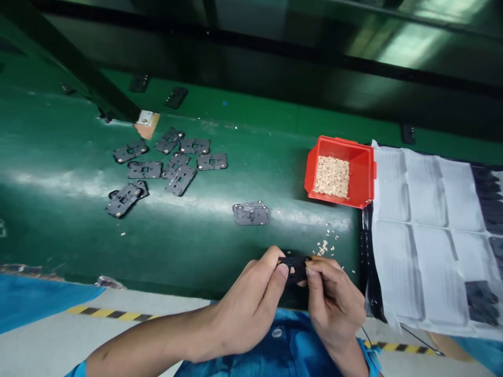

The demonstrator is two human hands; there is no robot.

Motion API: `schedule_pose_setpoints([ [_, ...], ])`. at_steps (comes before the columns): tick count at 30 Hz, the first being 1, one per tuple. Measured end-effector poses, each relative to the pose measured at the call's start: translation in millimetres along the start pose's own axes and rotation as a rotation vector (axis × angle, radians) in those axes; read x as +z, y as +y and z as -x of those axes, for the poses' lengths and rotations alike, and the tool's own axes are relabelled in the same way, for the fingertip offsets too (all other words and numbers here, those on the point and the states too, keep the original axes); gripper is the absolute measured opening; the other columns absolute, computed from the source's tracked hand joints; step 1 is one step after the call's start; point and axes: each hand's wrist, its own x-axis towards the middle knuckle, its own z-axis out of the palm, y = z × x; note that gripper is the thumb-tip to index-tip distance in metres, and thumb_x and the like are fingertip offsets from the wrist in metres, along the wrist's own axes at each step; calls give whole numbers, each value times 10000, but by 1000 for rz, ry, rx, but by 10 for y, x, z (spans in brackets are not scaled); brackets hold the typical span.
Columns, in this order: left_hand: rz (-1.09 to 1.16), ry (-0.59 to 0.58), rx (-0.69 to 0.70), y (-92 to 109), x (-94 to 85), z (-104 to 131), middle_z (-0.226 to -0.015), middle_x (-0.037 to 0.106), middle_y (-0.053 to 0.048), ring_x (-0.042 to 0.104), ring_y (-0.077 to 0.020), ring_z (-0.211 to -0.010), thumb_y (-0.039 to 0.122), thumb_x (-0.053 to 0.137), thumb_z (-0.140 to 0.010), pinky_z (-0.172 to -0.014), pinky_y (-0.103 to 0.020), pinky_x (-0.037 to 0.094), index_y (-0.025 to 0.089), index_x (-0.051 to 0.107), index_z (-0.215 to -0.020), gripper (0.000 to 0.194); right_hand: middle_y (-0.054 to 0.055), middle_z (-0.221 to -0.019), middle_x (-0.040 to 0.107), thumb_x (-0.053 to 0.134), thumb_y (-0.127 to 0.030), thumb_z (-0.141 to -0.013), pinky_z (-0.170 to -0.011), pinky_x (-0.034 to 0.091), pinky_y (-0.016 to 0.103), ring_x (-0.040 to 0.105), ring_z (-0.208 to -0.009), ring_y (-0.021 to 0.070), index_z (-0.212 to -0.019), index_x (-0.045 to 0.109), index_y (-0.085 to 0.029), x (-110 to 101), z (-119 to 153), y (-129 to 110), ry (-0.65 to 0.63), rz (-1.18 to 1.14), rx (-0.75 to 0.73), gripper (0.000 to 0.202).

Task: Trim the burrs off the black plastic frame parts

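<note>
My left hand is closed on a small flat black plastic part, its thumb pressed on the near face. At the part's right end, my right hand pinches with thumb and fingertips; whether a small piece sits between them is hidden. A pale tan patch shows on the part's face. Just beyond the right hand, tiny beige pieces lie scattered on the green table. Farther off, a short stack of similar black parts rests left of centre.
A red bin with many small beige pieces stands at the right. Beside it lies a white compartment tray with black parts in its right side. Several black parts are spread at left, near a green post.
</note>
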Motion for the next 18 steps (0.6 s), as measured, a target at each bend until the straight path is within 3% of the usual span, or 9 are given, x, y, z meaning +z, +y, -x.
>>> schedule_pose_setpoints([
  [5, -11, -13, 20, 3, 73, -33, -661, 451, 68, 414, -136, -566, 439, 276, -1164, -599, -291, 345, 238, 431, -950, 332, -1, -850, 695, 623, 0, -994, -570, 577, 257, 670, -598, 120, -1077, 691, -225, -54, 16, -6, 17, 19, -17, 250],
  [10, -36, 4, 27, -25, 108, -105, -679, 406, 70, 372, -131, -571, 448, 301, -1160, -578, -286, 299, 240, 420, -934, 329, 16, -885, 700, 589, -107, -1064, -662, 614, 273, 734, -729, 151, -1058, 668, -218, -224, 125, 35, -49, -82, 162, 136],
  [13, -48, 49, 68, -35, 96, -146, -675, 391, 68, 372, -136, -586, 413, 300, -1158, -587, -287, 291, 237, 428, -929, 315, 63, -1016, 739, 660, -186, -1054, -735, 648, 279, 775, -860, 175, -1038, 660, -216, -333, 110, 79, 19, -128, 241, 33],
  [16, -62, 47, 115, -3, 77, -184, -672, 397, 65, 367, -133, -582, 355, 321, -1142, -590, -282, 304, 229, 452, -936, 275, 75, -1052, 775, 781, -244, -988, -756, 668, 248, 795, -849, 167, -1076, 675, -217, -380, 3, 84, 92, -130, 278, 140],
  [18, -78, 34, 153, 27, 69, -208, -663, 407, 63, 370, -130, -571, 331, 334, -1129, -583, -277, 315, 223, 471, -942, 256, 91, -1069, 800, 759, -290, -1009, -769, 680, 246, 812, -880, 183, -1194, 707, -215, -378, -86, 46, 32, -114, 282, 207],
])
